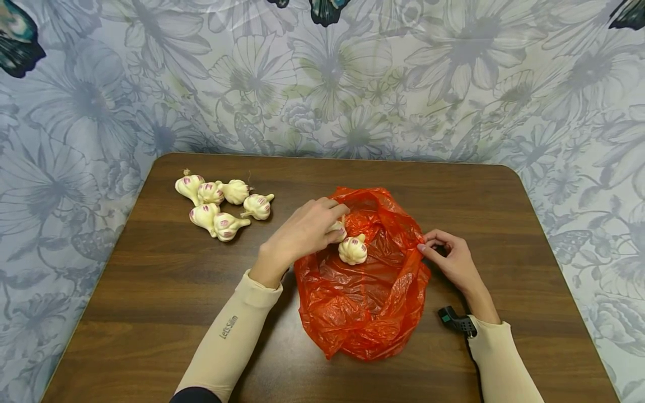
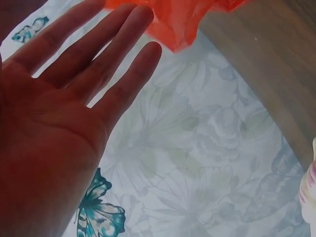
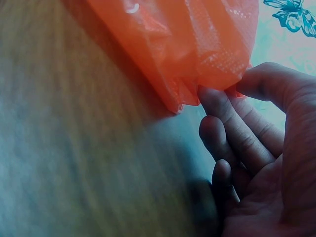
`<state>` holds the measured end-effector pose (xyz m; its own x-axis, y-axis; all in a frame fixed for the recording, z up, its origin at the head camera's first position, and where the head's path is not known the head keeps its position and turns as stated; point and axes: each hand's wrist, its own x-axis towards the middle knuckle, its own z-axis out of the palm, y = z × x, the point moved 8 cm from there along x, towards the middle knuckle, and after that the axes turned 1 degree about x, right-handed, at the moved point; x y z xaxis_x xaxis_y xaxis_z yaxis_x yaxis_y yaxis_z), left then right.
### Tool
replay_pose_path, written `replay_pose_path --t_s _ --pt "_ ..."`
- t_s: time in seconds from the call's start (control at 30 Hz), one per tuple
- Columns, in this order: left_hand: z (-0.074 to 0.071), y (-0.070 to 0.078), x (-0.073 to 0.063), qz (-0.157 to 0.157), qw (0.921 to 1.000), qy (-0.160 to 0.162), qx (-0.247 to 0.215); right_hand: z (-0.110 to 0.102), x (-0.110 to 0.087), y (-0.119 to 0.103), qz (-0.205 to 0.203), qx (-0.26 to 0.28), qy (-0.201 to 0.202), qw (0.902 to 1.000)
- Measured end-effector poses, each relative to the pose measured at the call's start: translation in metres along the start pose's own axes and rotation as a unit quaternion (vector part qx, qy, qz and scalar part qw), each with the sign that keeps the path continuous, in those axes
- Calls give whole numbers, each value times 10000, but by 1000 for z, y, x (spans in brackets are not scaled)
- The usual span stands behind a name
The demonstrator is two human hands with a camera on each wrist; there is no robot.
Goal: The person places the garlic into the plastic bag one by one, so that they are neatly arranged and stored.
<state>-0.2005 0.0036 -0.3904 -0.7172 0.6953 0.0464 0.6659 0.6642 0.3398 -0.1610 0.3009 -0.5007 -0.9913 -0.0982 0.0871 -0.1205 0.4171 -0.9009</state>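
Observation:
A red plastic bag [image 1: 363, 330] lies spread on the table with its mouth open. Inside the mouth sits a garlic bulb [image 1: 353, 250]. My left hand [image 1: 309, 229] reaches over the bag's left rim, with another garlic bulb [image 1: 336, 228] between thumb and fingers, mostly covered by them. The left wrist view catches the palm and long fingers [image 2: 123, 91] beside the red plastic, with that bulb out of sight. On the opposite side, my right hand [image 1: 450, 260] pinches the bag's right rim between thumb and forefinger; its other fingers [image 3: 213, 136] are loosely bent.
Several garlic bulbs [image 1: 204, 215] lie grouped at the back left of the brown wooden table [image 1: 166, 291]. Behind the table's far edge is a floral-patterned covering [image 1: 332, 73]. A black wrist device [image 1: 456, 322] with a cable is on the right wrist.

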Motion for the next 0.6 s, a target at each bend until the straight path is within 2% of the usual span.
replay_pose_path --t_s 0.13,0.27,0.43,0.6 --pt "-8 -4 -5 37 9998 165 -67 0 0 0 35 -53 1 10000" --pt "-18 -17 -13 -103 9995 297 -60 1 -1 1 66 -29 6 10000" --pt "-32 -46 -29 -634 9971 352 -215 1 -1 0 21 4 -26 10000" --pt "-50 -76 -50 -1207 9902 473 -519 0 -1 -1 -60 3 -43 10000"
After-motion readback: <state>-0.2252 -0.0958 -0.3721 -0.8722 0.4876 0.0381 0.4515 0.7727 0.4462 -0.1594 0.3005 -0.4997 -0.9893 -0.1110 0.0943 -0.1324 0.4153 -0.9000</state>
